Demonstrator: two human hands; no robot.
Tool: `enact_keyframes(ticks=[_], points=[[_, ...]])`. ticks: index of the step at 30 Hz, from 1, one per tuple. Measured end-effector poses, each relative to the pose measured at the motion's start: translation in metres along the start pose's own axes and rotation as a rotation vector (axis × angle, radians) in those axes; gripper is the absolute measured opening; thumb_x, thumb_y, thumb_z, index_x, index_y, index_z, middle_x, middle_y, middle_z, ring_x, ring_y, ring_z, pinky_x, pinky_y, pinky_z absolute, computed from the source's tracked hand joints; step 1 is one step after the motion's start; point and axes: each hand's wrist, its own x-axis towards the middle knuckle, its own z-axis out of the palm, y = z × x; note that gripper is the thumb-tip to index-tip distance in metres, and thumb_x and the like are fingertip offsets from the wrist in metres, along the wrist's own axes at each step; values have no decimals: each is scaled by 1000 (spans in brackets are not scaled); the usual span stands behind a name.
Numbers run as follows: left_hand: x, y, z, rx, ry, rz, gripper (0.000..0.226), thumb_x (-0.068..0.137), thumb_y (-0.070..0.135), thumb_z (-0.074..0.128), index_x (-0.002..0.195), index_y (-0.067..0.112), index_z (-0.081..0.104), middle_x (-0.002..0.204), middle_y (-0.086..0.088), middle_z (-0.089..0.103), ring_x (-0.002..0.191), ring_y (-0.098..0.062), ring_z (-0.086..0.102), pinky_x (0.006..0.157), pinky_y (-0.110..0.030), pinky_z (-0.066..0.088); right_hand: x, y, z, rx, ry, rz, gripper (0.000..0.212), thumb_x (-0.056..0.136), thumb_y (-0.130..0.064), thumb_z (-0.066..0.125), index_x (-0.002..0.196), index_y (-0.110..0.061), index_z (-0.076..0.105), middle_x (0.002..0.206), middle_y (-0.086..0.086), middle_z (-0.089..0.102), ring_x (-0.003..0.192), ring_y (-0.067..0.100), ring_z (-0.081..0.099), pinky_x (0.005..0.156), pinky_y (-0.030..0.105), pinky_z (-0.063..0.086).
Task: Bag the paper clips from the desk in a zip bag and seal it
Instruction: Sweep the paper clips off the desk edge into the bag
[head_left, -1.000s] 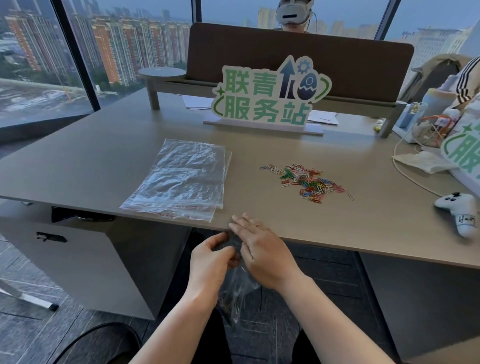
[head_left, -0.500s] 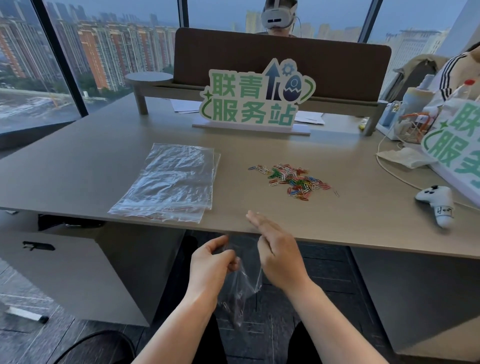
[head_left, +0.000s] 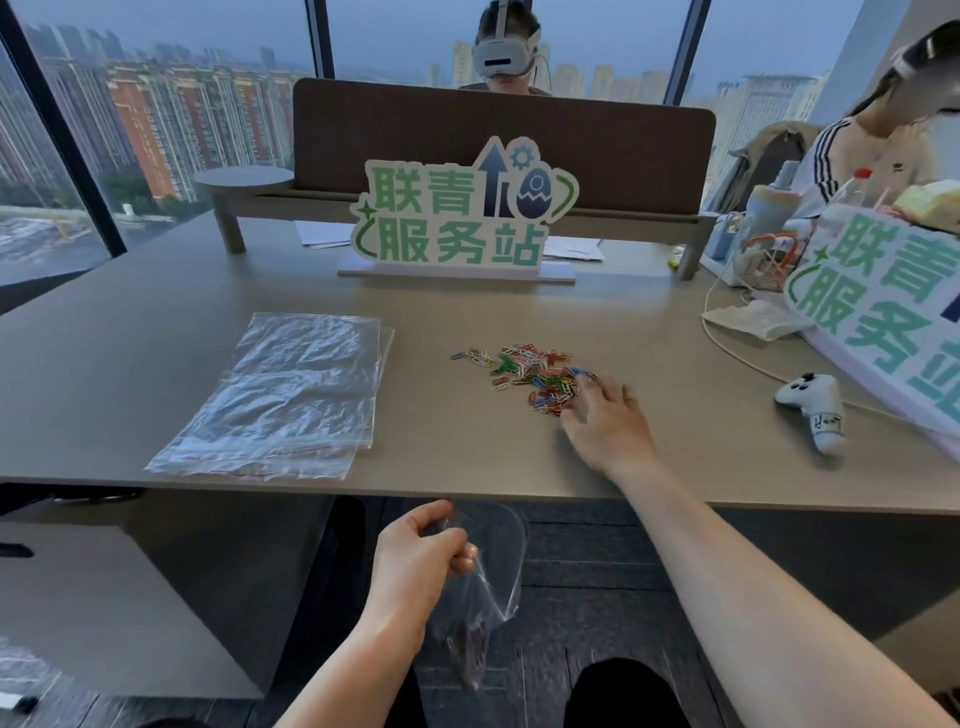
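Paper clips (head_left: 530, 376) lie in a loose, many-coloured heap on the desk (head_left: 130, 374), right of its middle, none visibly in the bag. Nearest to me, below the desk's near edge, my left hand (head_left: 415, 564) pinches the top of a clear zip bag (head_left: 485, 587), which hangs down with its mouth gaping to the right. Further out, my right hand (head_left: 608, 426) lies over the desk with fingers spread wide, holding nothing, fingertips touching the near right edge of the heap. To the left, well apart from the clips, a stack of spare zip bags (head_left: 283, 395) lies flat by the near edge. Far to the right a white controller (head_left: 815, 408) rests on the desk. Beyond the heap a green-lettered sign (head_left: 457, 218) stands upright, and behind it a brown divider panel (head_left: 623, 150)
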Motion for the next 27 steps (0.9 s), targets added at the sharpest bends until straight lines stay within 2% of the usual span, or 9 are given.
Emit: enact_keyframes(ticks=[3,6,8,11,18,21,27], points=[[2,-1,7,19,-6,-10,47,80,-10,60,126,0,61,70,-10,71,53,-14,60,61,-27,52,18,7,-1,-37,-34,50,69,94,-60,31,154,-31,13,164,7,2,148,38,-2,120,46,4],[5,-1,11,22,-17,-17,46,80,-11,59,125,-1,61,66,-10,69,53,-14,58,55,-21,53,31,6,0,-60,-45,64,73,92,-65,30,154,-29,15,164,9,2,148,39,-1,121,48,5],[8,-1,12,29,-22,-19,45,80,-10,60,124,0,61,63,-8,70,55,-14,59,58,-22,54,38,3,-1,-64,-57,58,74,92,-67,30,153,-28,17,164,9,3,148,38,0,121,47,5],[11,-2,14,41,-23,-12,40,79,-9,60,117,3,65,63,-7,71,57,-15,60,61,-25,53,44,-2,0,-73,-77,9,75,91,-69,29,153,-28,18,164,8,6,148,38,3,120,47,6],[16,-8,16,40,-26,0,33,79,-8,61,109,4,71,66,-8,71,57,-13,61,57,-21,51,39,-5,5,-111,-100,-115,76,90,-71,28,153,-29,20,164,2,8,149,30,5,120,44,6],[18,-9,17,26,-23,-3,31,79,-9,60,105,6,71,66,-8,70,56,-13,60,56,-21,50,32,-9,10,-101,-107,-160,72,92,-66,31,153,-29,22,163,3,11,149,27,5,121,42,7],[17,-9,17,43,-43,23,34,80,-10,60,108,5,70,66,-8,70,53,-10,58,53,-19,48,11,-19,20,-89,-114,-241,66,95,-60,30,152,-27,22,163,2,11,150,22,5,121,41,6]])
